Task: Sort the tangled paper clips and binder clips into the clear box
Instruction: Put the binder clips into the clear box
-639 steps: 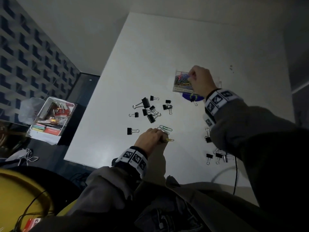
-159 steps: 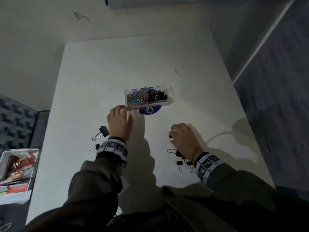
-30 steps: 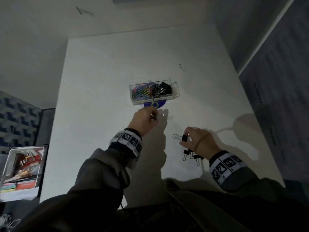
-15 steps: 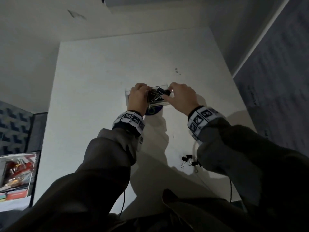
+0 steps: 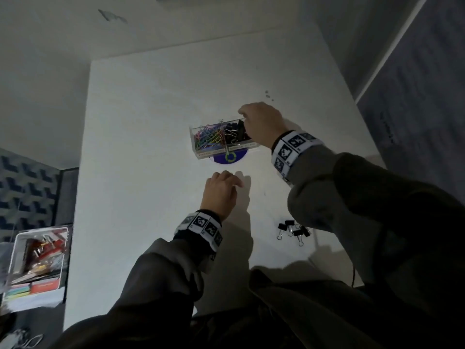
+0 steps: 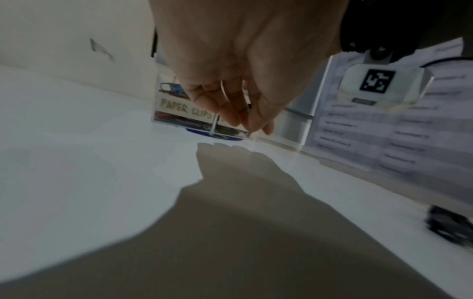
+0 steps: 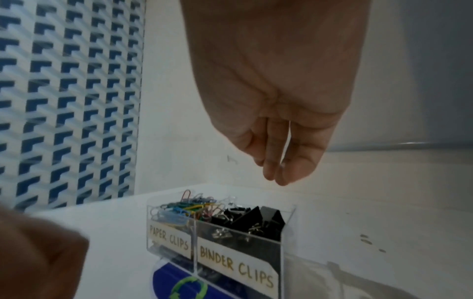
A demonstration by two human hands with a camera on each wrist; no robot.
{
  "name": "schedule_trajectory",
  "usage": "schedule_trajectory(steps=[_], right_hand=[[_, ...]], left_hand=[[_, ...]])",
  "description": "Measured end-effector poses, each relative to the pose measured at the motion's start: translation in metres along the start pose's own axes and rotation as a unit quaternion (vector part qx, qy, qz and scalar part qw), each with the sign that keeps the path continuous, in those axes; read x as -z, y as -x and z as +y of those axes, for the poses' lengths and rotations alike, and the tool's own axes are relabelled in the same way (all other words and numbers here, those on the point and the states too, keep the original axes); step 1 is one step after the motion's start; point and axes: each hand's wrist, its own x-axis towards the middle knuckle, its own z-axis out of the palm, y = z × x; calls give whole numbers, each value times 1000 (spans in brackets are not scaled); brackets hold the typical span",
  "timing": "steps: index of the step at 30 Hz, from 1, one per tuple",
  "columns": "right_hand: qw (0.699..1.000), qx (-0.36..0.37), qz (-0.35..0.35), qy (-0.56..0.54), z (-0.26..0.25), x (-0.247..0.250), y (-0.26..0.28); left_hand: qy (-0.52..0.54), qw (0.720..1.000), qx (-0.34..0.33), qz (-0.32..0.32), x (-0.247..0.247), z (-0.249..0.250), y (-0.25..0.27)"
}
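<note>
The clear box (image 5: pixel 201 153) sits mid-table on a blue disc (image 5: pixel 230 157). Its left compartment, labelled PAPER CLIPS, holds coloured paper clips (image 7: pixel 184 208). The right one, labelled BINDER CLIPS, holds black binder clips (image 7: pixel 253 218). My right hand (image 5: pixel 254 119) hovers over the box's right end, its fingers (image 7: pixel 276 172) hanging loosely, holding nothing I can see. My left hand (image 5: pixel 224 185) hovers above the table just in front of the box, its fingers (image 6: pixel 240 115) relaxed and pointing down. A small bunch of black binder clips (image 5: pixel 293 231) lies on the table near my right forearm.
The white table (image 5: pixel 141 172) has its left edge close by, with a white bin of stationery (image 5: pixel 37 260) on the floor beyond it. A thin dark cable (image 5: pixel 353 275) hangs over the near right edge. A wall runs along the right.
Half a second ago both hands were at the box, the right one holding a binder clip. The left hand has drawn back toward me; the right stays over the binder clips, now holding nothing.
</note>
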Motion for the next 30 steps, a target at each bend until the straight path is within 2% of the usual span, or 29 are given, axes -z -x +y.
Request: schedule_trajectory(steps=[3, 5, 10, 13, 19, 23, 27, 30], right_hand=[[996, -40, 56, -47, 21, 9, 40], [994, -78, 48, -65, 41, 7, 75], [981, -145, -127, -19, 82, -25, 172], [971, -181, -156, -23, 88, -46, 212], [982, -151, -95, -55, 94, -71, 232], [987, -118, -44, -99, 95, -72, 228], [977, -130, 20, -167, 97, -71, 216], [962, -167, 74, -205, 102, -64, 212]], left_hand=[[-4, 996, -38, -75, -9, 16, 7], [-1, 991, -69, -115, -18, 27, 11], [-12, 965, -140, -221, -41, 58, 16], [-7, 961, -144, -235, -53, 75, 21], [-18, 975, -71, -210, -60, 83, 22], [-13, 982, -52, -179, -59, 75, 19], [-24, 983, -42, -178, -48, 72, 15], [52, 983, 1, -177, -42, 70, 12]])
